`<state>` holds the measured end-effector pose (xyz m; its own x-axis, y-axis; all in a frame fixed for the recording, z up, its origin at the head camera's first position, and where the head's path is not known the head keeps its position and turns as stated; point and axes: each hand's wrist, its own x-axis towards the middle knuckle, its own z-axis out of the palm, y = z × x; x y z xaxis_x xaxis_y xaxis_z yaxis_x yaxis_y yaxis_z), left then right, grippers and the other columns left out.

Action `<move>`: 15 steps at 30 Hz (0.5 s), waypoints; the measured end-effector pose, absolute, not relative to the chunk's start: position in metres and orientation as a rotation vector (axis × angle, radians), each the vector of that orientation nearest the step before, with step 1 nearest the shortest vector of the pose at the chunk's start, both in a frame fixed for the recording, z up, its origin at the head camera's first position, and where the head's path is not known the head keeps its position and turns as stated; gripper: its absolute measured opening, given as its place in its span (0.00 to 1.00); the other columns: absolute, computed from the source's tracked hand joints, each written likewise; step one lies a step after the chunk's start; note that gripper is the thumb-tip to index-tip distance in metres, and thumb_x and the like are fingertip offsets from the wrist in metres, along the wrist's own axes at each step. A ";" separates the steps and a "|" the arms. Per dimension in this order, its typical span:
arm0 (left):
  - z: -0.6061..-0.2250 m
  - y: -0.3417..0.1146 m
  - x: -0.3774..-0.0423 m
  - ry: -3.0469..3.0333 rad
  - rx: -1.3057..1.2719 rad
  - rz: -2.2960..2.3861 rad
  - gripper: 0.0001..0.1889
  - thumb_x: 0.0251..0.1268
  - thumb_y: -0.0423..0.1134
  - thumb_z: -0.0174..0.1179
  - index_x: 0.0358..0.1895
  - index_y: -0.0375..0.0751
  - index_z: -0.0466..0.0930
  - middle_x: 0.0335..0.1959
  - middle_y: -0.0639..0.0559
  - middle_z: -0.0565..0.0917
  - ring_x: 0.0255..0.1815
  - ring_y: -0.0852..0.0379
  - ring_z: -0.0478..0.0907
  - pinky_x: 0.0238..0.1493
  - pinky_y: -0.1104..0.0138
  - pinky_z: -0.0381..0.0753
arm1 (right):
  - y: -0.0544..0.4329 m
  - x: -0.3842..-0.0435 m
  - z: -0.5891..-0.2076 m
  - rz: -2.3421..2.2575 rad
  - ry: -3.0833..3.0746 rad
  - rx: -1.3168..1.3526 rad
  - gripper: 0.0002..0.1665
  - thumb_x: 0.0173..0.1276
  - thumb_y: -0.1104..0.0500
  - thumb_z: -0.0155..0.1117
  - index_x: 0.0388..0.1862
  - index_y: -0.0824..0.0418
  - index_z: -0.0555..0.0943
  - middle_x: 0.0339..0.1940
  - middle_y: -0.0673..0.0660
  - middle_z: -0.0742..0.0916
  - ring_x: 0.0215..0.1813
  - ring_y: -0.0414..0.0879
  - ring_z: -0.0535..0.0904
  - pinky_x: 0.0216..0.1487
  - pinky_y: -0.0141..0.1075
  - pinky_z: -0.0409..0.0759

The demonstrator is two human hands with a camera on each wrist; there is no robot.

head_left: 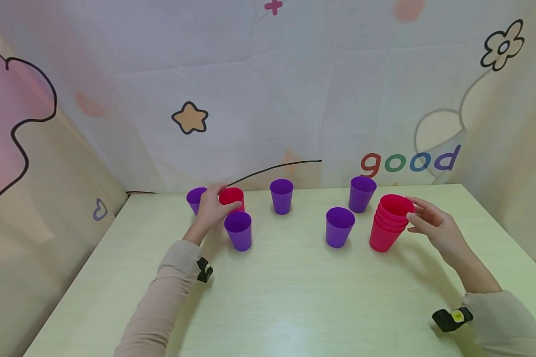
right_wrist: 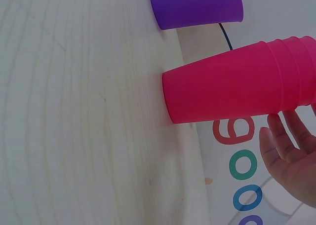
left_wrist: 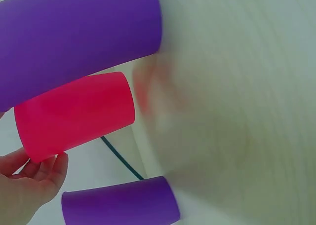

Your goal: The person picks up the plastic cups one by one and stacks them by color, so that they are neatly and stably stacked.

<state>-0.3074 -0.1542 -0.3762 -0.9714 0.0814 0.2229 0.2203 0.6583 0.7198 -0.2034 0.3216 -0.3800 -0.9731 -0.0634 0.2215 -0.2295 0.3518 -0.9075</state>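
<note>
It seems a staged corner: printed cloth point(head_left: 268, 99) with cartoon star point(head_left: 190, 118) and flower point(head_left: 503, 47) encloses three sides of the surface point(head_left: 272, 302).

The word "good" point(head_left: 404, 162) is printed in lower-case letters on the pale, wrinkled fabric backdrop point(head_left: 259, 114), low on its right side, just above the rear edge of the light wood-grained counter point(head_left: 259, 297). Its g is red, the first o green, the second o blue and the d purple. The right wrist view shows this word turned sideways, its d cut off by the bottom edge. A pink plus sign point(head_left: 274, 7) stands at the backdrop's top. Any marking on the small yellow label point(head_left: 457, 316) of the black right-wrist device point(head_left: 444, 321) is too small to read.
</note>
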 end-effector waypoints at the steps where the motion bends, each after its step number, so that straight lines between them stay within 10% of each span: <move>1: -0.375 -0.154 -0.308 -2.695 -0.252 -1.204 0.35 0.52 0.41 0.66 0.61 0.28 0.63 0.58 0.36 0.70 0.58 0.42 0.65 0.56 0.54 0.68 | 0.322 -0.203 -0.380 1.689 -2.457 0.270 0.28 0.70 0.59 0.51 0.68 0.57 0.61 0.46 0.33 0.76 0.43 0.28 0.76 0.38 0.25 0.77; 15: -0.351 -0.150 -0.300 -2.617 -0.304 -1.238 0.34 0.51 0.42 0.65 0.61 0.33 0.64 0.55 0.40 0.70 0.53 0.44 0.68 0.46 0.55 0.76 | 0.322 -0.204 -0.381 1.705 -2.440 0.285 0.27 0.70 0.60 0.51 0.67 0.56 0.62 0.45 0.34 0.77 0.42 0.29 0.76 0.38 0.25 0.77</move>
<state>-0.3003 -0.1500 -0.3506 -0.9521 0.0883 0.2929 0.2824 0.6213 0.7309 -0.2040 0.3216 -0.3808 -0.9705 -0.0689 0.2312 -0.2408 0.3356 -0.9107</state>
